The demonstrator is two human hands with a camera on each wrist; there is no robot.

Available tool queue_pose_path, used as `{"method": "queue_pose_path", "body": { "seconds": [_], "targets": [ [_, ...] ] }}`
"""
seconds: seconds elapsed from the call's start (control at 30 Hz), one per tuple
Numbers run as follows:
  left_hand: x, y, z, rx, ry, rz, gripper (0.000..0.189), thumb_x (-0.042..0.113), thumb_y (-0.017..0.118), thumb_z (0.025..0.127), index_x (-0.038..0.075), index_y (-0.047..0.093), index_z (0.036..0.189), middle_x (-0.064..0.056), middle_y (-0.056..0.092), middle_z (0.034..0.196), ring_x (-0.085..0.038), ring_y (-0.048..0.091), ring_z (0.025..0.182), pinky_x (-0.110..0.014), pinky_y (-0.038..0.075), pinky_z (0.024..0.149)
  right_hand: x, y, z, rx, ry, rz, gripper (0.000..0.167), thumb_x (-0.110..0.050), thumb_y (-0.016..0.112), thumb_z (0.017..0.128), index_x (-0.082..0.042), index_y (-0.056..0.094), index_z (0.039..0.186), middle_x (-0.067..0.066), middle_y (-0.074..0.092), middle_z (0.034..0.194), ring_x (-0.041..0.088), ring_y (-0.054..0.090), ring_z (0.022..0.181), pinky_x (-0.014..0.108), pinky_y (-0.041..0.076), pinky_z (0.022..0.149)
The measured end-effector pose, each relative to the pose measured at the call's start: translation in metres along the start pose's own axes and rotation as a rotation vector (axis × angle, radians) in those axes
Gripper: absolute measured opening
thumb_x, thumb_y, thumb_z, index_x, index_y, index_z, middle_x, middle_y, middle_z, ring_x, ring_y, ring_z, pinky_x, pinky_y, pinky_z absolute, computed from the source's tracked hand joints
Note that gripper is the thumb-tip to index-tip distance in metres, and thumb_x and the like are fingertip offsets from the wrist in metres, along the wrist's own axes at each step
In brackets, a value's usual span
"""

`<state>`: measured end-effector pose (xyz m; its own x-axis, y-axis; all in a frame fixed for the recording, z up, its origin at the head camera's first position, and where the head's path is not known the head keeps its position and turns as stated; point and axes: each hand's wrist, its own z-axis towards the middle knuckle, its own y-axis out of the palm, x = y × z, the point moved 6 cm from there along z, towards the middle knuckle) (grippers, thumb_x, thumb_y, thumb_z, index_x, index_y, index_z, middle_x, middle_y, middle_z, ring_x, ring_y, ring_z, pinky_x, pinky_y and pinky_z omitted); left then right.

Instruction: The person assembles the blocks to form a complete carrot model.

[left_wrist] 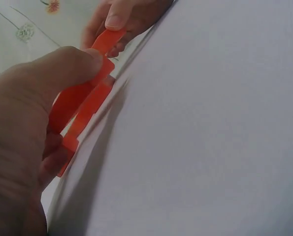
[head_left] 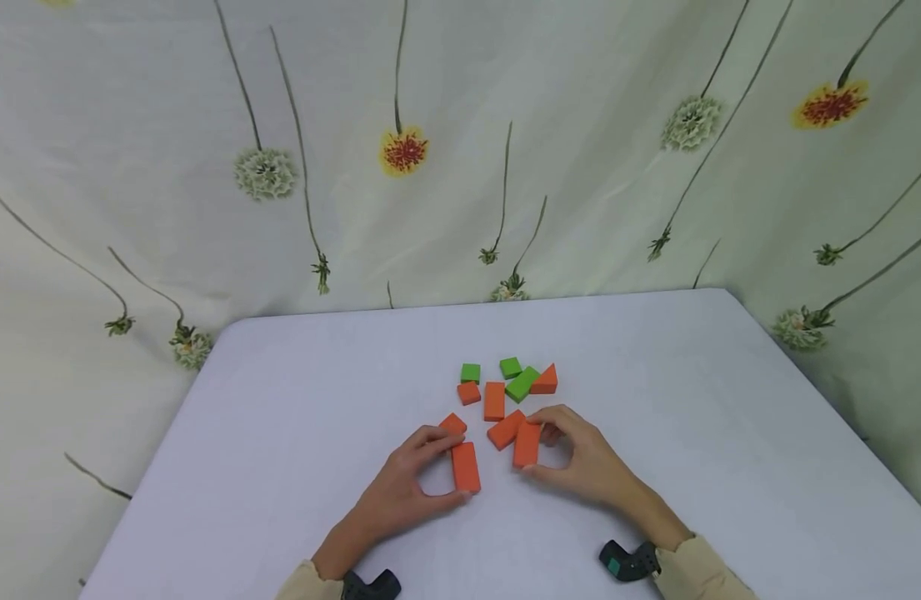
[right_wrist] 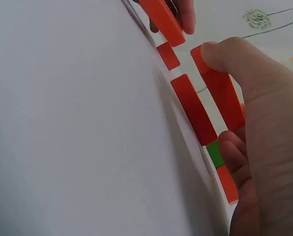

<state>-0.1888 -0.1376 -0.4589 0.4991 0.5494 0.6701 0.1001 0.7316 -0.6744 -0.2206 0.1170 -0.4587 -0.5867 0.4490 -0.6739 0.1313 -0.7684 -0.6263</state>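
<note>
In the head view my left hand (head_left: pixel 403 487) pinches an orange rectangular block (head_left: pixel 466 467) between thumb and fingers. My right hand (head_left: pixel 583 458) grips a second orange rectangular block (head_left: pixel 527 444) the same way, a short distance to the right. The right wrist view shows this block (right_wrist: pixel 222 93) raised off the table, with a gap beneath it. A third orange block (head_left: pixel 504 431) lies on the table just behind the right one. Close to the left fingertips is another orange block (head_left: pixel 453 423), partly hidden by the hand.
Farther back on the white table (head_left: pixel 317 375) lie an upright-looking orange block (head_left: pixel 494 402), a small orange block (head_left: pixel 469 393), an orange triangular block (head_left: pixel 546 381), a green rectangular block (head_left: pixel 522 384) and two small green blocks (head_left: pixel 471 372). Behind the table hangs a flower-print cloth (head_left: pixel 460 208).
</note>
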Motion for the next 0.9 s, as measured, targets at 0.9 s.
{"method": "queue_pose_path", "body": {
  "seconds": [0.9],
  "targets": [
    [-0.001, 0.004, 0.007, -0.031, -0.013, 0.133, 0.054, 0.039, 0.088, 0.082, 0.018, 0.07, 0.128, 0.006, 0.066, 0.13, -0.016, 0.06, 0.124, -0.043, 0.054, 0.106, -0.019, 0.029, 0.016, -0.243, 0.004, -0.047, 0.058, -0.045, 0.085, 0.084, -0.026, 0.063, 0.135, -0.015, 0.06, 0.132, 0.006, 0.057, 0.122, 0.038, 0.051, 0.109]
  ]
}}
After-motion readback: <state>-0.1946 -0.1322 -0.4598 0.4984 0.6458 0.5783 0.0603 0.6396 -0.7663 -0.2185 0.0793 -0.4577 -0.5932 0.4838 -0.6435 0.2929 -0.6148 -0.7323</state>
